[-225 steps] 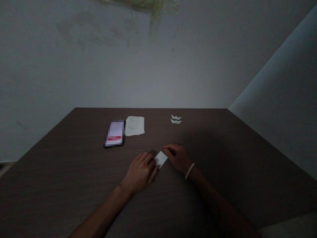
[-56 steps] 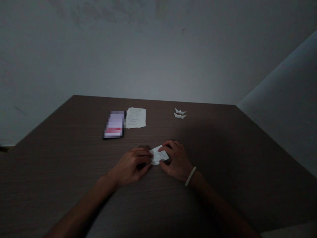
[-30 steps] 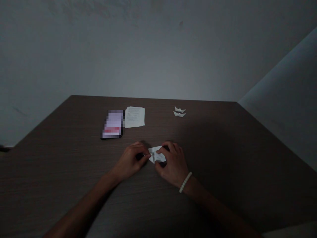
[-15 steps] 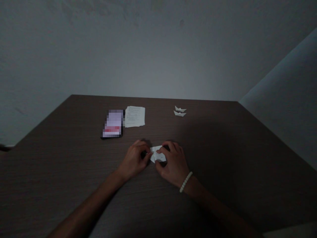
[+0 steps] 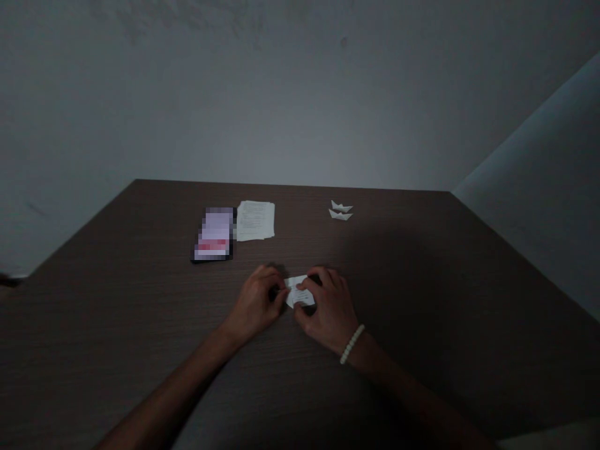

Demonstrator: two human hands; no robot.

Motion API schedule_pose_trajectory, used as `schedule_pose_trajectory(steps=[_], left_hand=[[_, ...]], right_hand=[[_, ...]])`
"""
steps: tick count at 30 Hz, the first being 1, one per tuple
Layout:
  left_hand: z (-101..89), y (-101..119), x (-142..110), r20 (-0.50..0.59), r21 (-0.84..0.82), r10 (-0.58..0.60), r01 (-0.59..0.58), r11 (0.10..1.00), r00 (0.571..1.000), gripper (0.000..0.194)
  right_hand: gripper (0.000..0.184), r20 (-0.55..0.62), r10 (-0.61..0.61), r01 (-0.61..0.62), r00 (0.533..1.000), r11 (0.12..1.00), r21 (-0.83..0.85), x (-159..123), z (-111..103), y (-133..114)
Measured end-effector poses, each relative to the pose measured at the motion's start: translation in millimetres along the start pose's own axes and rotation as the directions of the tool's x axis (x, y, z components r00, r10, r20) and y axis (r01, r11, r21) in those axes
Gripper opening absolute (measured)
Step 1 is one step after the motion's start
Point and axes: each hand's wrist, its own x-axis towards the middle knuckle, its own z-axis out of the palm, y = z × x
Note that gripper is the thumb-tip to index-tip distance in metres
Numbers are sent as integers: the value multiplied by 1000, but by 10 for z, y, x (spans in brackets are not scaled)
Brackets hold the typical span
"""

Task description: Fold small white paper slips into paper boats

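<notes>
The white paper slip point(image 5: 299, 292) has gone from a flat strip lying aslant to a smaller folded piece, with a pointed corner showing at its near left. Both hands now close on it: the left hand point(image 5: 254, 302) has come in from beside it to grip its left end, and the right hand point(image 5: 328, 310) covers its right half, where at first it touched only the far end. The beaded bracelet point(image 5: 352, 344) sits nearer. The table's far edge point(image 5: 290, 186) lies higher in view.
</notes>
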Motion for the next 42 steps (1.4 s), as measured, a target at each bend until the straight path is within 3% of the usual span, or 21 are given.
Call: schedule_pose_trajectory(steps=[23,28,42], left_hand=[[9,23,-15,12,48,-101,100,994,995,7],[12,22,-16,11,49,-106,105,993,994,7],[4,45,-10,15,46,-111,110,993,994,7]], right_hand=[[22,-4,1,-1,1000,1000,-5,-8,-22,-20],[14,-2,2,-2,1000,1000,-7,-1,-31,-26],[20,-22,26,-26,999,999,-22,34,-8,-26]])
